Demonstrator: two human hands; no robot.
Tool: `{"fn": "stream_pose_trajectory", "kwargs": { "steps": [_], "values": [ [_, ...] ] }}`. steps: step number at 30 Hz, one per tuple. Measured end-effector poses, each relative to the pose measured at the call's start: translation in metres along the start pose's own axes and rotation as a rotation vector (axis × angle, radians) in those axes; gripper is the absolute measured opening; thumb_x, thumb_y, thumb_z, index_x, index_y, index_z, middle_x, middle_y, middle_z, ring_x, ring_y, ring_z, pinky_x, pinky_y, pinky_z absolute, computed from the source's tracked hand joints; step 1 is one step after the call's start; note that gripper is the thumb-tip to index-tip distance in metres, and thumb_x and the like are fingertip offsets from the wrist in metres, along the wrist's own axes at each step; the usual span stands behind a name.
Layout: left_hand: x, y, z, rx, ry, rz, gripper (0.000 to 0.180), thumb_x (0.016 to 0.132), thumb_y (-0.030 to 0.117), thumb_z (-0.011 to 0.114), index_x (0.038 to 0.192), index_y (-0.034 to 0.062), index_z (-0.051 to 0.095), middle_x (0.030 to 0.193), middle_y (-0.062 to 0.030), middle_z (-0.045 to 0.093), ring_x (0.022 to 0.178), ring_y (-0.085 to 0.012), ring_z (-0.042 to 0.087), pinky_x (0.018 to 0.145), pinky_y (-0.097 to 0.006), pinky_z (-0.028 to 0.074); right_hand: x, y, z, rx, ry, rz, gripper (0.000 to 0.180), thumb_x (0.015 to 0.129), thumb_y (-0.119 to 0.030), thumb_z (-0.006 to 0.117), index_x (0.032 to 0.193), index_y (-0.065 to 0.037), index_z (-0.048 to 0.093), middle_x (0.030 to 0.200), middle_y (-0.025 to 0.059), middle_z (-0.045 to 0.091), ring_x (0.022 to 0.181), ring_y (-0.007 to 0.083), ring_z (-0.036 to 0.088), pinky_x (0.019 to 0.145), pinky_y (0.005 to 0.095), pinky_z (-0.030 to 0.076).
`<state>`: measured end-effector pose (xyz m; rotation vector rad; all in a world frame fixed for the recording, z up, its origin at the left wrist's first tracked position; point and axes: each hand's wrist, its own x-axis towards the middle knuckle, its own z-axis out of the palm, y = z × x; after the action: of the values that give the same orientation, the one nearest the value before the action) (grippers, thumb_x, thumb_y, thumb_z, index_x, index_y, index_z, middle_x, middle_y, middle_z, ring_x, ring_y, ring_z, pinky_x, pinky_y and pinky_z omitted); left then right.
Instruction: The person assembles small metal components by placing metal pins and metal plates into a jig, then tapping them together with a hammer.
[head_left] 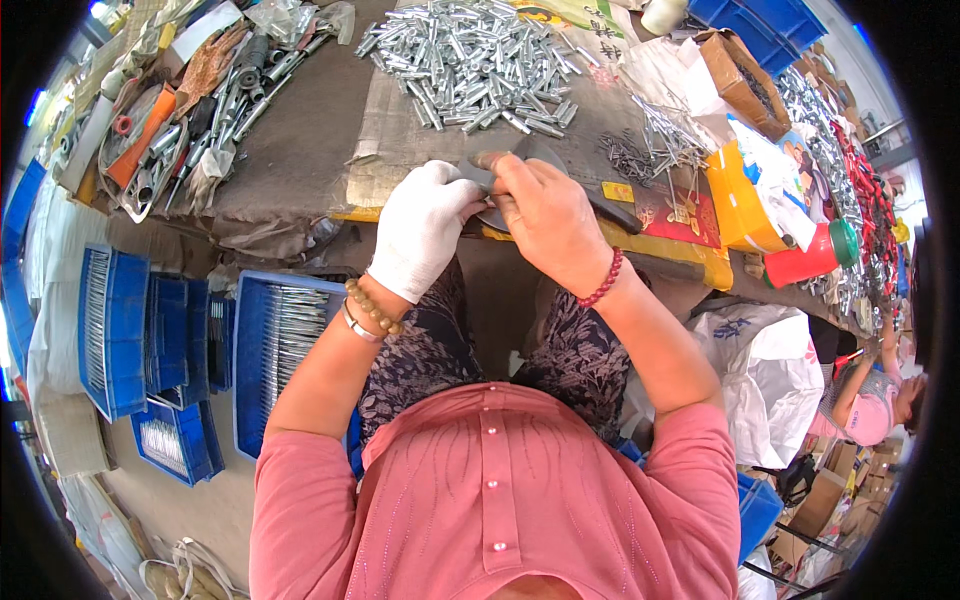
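This is a busy workroom full of boxes and bags. A big brown table (300,130) holds a shiny pile of metal tubes (480,65). To the right of the pile and closer to the person sits a big white sack (765,380). To the left of the pile and closer in is a blue bin (243,350) full of thin metal rods (292,340). A yellow box (735,205) stands to the right of the pile.

Just on the near side of the pile are the two hands. The left hand (415,225) wears a white glove, and its fingers are curled in. The bare right hand (550,210) has bent fingers, with its tips right by the left ones. The fingers hide what they pinch, so I can't tell what either hand is grasping. A dark gray thing (541,152) shows behind the right fingers, between them and the pile.

A red jar (800,262) with a green lid lies right of the pile, closer in. Little dark metal bits (630,155) lie just right of the pile.
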<state>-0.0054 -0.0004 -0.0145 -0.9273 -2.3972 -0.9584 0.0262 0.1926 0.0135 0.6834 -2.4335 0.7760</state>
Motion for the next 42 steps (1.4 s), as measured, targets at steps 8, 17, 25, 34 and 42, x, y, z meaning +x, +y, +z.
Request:
{"fn": "stream_pose_trajectory", "kwargs": {
  "steps": [8,17,25,34,42],
  "values": [
    [0.000,-0.001,-0.001,0.015,-0.020,-0.002,0.014,0.084,0.009,0.079,0.098,0.0074,0.077,0.096,-0.0113,0.067,0.094,-0.0337,0.066,0.082,-0.041,0.054,-0.001,-0.003,-0.018,-0.032,-0.011,-0.001,0.038,0.087,-0.004,0.068,0.125,-0.006,0.065,0.097,0.0140,0.068,0.094,0.0356,0.065,0.085,0.0473,0.054],
    [0.002,0.000,-0.004,-0.071,-0.030,-0.023,0.011,0.086,0.009,0.078,0.097,0.0076,0.078,0.094,-0.0104,0.064,0.093,-0.0322,0.065,0.082,-0.041,0.052,-0.023,0.023,-0.052,-0.335,-0.030,0.150,0.033,0.084,-0.008,0.074,0.117,-0.006,0.070,0.101,0.0131,0.066,0.095,0.0347,0.066,0.084,0.0461,0.055],
    [0.001,-0.004,-0.004,-0.087,-0.040,0.007,0.012,0.086,0.007,0.078,0.097,0.0054,0.077,0.093,-0.0111,0.064,0.092,-0.0321,0.065,0.081,-0.041,0.053,-0.029,-0.025,-0.075,-0.105,0.024,0.163,0.031,0.091,-0.004,0.071,0.122,-0.008,0.070,0.106,0.0114,0.061,0.084,0.0357,0.070,0.069,0.0446,0.057],
    [0.003,-0.003,-0.004,-0.134,-0.015,0.019,0.011,0.085,0.004,0.077,0.096,0.0035,0.076,0.093,-0.0115,0.065,0.092,-0.0314,0.065,0.082,-0.039,0.053,-0.029,-0.030,-0.071,-0.045,-0.018,0.158,0.033,0.090,-0.002,0.073,0.123,-0.007,0.070,0.100,0.0142,0.060,0.083,0.0370,0.068,0.068,0.0454,0.054],
    [0.004,-0.001,-0.009,-0.146,-0.071,-0.016,0.008,0.087,0.006,0.076,0.095,0.0042,0.076,0.094,-0.0109,0.065,0.094,-0.0312,0.065,0.084,-0.040,0.053,-0.027,0.029,-0.054,0.108,-0.075,0.232,0.037,0.088,-0.001,0.075,0.124,-0.006,0.071,0.100,0.0177,0.065,0.088,0.0416,0.068,0.074,0.0440,0.054]
  ]
}}
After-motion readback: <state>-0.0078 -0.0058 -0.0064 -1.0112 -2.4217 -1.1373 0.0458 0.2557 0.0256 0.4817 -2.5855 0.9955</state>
